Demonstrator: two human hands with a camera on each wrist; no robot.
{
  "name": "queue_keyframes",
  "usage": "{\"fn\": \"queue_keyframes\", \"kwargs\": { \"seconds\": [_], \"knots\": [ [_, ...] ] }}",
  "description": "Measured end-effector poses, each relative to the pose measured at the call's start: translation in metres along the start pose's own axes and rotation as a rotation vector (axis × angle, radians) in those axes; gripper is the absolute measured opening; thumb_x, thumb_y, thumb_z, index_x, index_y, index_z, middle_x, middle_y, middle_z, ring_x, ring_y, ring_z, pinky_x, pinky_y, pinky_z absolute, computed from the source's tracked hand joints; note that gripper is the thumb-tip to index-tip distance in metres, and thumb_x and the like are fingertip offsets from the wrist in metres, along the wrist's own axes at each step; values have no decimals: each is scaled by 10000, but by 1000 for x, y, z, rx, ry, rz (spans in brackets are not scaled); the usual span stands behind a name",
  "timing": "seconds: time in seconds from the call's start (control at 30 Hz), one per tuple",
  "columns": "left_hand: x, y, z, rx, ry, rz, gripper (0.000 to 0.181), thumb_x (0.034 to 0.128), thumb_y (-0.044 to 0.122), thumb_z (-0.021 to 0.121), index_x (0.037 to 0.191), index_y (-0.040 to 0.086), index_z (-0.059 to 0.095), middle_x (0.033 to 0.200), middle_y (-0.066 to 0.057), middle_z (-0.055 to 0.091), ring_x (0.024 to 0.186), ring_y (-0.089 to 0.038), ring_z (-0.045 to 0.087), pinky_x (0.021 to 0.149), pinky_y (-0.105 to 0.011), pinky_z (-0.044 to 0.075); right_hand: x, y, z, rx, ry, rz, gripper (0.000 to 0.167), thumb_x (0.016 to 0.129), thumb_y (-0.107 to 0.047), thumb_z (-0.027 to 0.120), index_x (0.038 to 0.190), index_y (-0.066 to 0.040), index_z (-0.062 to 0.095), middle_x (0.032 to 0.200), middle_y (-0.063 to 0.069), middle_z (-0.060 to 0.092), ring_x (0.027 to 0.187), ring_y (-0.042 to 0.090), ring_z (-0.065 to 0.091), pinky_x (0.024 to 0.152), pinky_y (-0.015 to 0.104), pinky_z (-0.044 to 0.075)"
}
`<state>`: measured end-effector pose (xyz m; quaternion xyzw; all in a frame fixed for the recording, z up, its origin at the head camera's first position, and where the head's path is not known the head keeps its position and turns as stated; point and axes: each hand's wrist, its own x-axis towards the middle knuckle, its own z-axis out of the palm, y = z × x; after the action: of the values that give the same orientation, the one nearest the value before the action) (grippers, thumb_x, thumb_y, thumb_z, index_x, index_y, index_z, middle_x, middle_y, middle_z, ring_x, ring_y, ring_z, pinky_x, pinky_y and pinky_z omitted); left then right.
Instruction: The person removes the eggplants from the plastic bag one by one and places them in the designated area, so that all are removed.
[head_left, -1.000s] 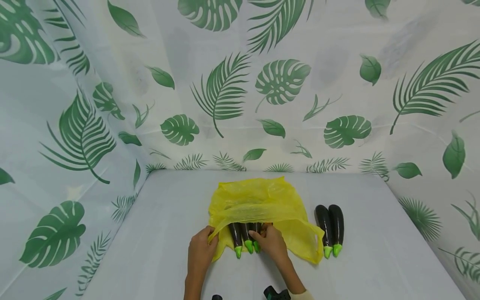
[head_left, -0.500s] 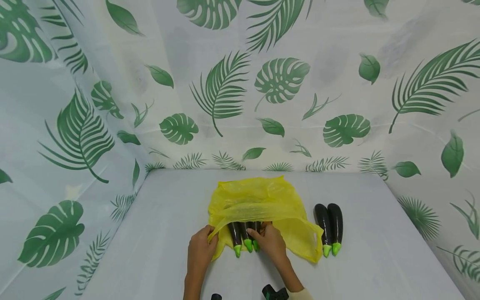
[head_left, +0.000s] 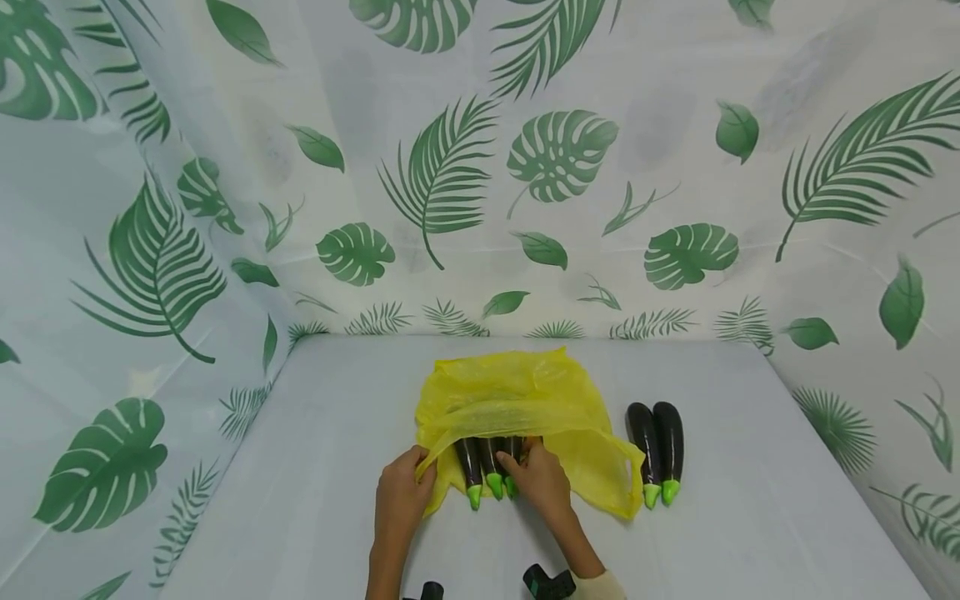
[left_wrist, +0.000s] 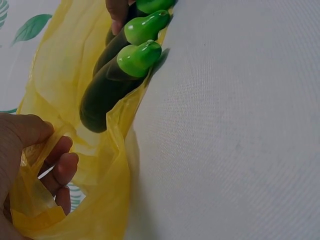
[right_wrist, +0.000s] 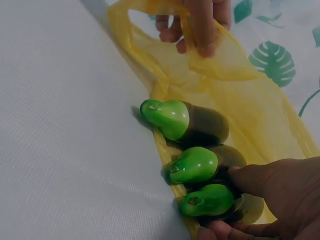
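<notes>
A yellow plastic bag (head_left: 517,383) lies with its mouth toward the person. My left hand (head_left: 400,500) pinches the left side of the mouth between thumb and fingers, as the left wrist view also shows at the bag film (left_wrist: 107,200). Three dark eggplants with green stem ends, the leftmost (head_left: 467,462) among them, lie side by side in the mouth, their far ends hidden under the film. My right hand (head_left: 545,483) grips the rightmost of these, its thumb beside the middle eggplant's green end (right_wrist: 197,165) and its fingers low at the other side.
Two more eggplants, one at the left (head_left: 643,442) and one at the right (head_left: 670,442), lie together right of the bag on the white table (head_left: 337,400). Leaf-patterned sheets (head_left: 450,300) stand behind and at both sides. Black devices (head_left: 549,582) show near the wrists.
</notes>
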<state>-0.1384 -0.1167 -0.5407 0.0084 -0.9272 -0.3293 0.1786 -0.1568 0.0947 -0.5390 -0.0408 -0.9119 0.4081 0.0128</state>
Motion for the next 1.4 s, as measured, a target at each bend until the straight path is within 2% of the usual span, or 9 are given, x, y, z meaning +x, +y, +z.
{"fn": "queue_keyframes", "kwargs": {
  "seconds": [0.3, 0.57, 0.67, 0.73, 0.87, 0.97, 1.17, 1.4],
  "knots": [
    [2, 0, -1, -3, 12, 22, 62, 845, 123, 704, 898, 92, 697, 751, 25, 659, 621, -59, 473, 575, -214, 408, 4, 2, -2, 54, -18, 18, 324, 875, -311, 695, 850, -33, 529, 561, -24, 399, 473, 115, 381, 433, 246, 288],
    [0, 0, -1, 0, 3, 1, 65, 847, 128, 702, 903, 94, 698, 738, 36, 644, 618, -60, 465, 576, -210, 403, 2, 7, -5, 73, -43, 37, 309, 889, -318, 660, 923, -25, 569, 550, -33, 411, 465, 105, 387, 433, 244, 307],
    [0, 0, -1, -4, 7, 3, 63, 845, 123, 707, 899, 91, 698, 733, 35, 643, 616, -59, 467, 577, -210, 409, -1, 6, -10, 85, -68, 46, 315, 901, -317, 641, 888, -14, 558, 543, -30, 409, 463, 108, 391, 435, 251, 318],
    [0, 1, -1, -7, 9, 3, 58, 844, 120, 708, 894, 92, 697, 727, 37, 639, 612, -58, 465, 575, -208, 410, -2, 5, -14, 98, -88, 50, 353, 914, -315, 629, 944, 29, 559, 548, -24, 404, 466, 112, 384, 441, 256, 322],
    [0, 1, -1, -9, 10, -2, 58, 842, 118, 710, 893, 94, 697, 724, 40, 637, 613, -59, 465, 577, -208, 413, -5, 4, -20, 132, -129, 66, 526, 940, -289, 608, 1171, 173, 510, 594, -6, 406, 500, 120, 387, 472, 268, 340],
    [-1, 0, 0, -2, 7, -10, 65, 841, 121, 709, 899, 94, 697, 734, 37, 644, 620, -62, 469, 583, -212, 418, -7, 4, -23, 155, -154, 88, 599, 946, -275, 602, 1267, 208, 451, 619, 4, 422, 519, 122, 402, 489, 273, 354],
    [-1, 0, -1, 6, 0, -15, 76, 840, 125, 708, 908, 91, 698, 750, 28, 656, 628, -67, 476, 591, -220, 424, -10, 4, -31, 203, -179, 123, 511, 941, -259, 616, 1215, 158, 506, 676, 40, 503, 558, 138, 496, 516, 279, 421],
    [0, 0, -2, 5, 5, -14, 75, 834, 112, 711, 905, 91, 700, 755, 24, 663, 630, -69, 483, 590, -221, 424, -13, 4, -40, 194, -195, 150, 360, 896, -230, 676, 1031, 82, 559, 718, 58, 524, 604, 157, 530, 553, 293, 465]
  ]
}}
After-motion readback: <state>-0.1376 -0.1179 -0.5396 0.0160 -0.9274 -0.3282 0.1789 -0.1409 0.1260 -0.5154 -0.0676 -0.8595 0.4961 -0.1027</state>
